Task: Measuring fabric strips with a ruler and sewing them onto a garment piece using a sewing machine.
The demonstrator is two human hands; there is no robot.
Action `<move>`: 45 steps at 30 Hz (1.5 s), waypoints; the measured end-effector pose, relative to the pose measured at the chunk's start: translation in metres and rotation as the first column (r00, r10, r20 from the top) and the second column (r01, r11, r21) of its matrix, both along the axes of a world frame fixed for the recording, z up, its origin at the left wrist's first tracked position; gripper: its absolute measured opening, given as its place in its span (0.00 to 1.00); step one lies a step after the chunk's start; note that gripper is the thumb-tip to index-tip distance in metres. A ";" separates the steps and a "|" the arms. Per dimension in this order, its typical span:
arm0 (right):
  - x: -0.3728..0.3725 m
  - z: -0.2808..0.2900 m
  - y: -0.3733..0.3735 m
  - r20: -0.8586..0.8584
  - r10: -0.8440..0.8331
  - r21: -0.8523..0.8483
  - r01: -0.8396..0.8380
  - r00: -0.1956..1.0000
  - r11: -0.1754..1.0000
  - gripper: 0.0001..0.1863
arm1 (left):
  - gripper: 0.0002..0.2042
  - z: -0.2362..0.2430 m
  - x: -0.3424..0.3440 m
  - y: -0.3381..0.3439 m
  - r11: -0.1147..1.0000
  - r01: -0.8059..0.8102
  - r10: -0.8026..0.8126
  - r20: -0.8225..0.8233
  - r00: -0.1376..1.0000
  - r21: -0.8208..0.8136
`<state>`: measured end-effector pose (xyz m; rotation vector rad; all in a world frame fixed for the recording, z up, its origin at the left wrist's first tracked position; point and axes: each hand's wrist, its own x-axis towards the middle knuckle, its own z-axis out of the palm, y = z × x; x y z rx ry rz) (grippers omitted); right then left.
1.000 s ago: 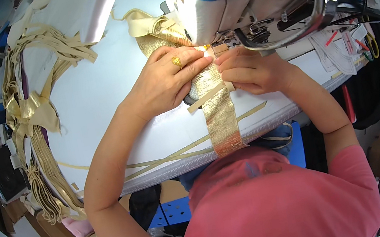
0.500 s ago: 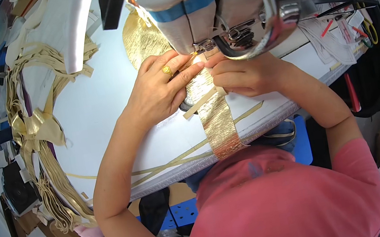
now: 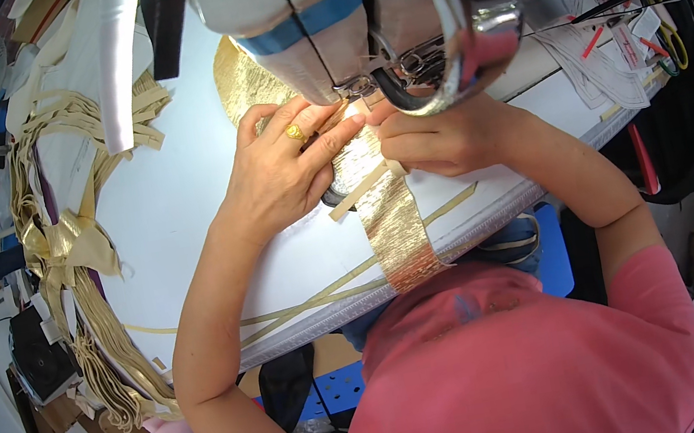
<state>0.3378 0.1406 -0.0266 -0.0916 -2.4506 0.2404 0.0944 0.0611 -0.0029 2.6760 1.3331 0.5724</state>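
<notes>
White counter point(image 3: 179, 199) carried sewing machine point(image 3: 350, 14) at far edge. Gold fabric strip point(image 3: 387, 210) ran from machine foot to near edge, long axis toward person. Left hand point(image 3: 284, 167) pressed flat on strip, fingers extended. Right hand point(image 3: 444, 136) pinched strip's right side, fingers curled. Both equally close. Versus earlier frame: hands barely shifted, machine head loomed larger in view.

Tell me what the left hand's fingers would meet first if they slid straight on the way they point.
Most likely the right hand's fingertips: the left hand points rightward across the shiny gold fabric strip, under the white sewing machine head. Depth there is unclear.
</notes>
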 end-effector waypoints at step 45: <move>0.006 0.016 -0.013 0.117 0.032 0.142 -0.049 0.993 0.989 0.12 | 0.12 0.002 0.043 -0.044 0.992 -0.034 -0.009 0.339 0.941 0.121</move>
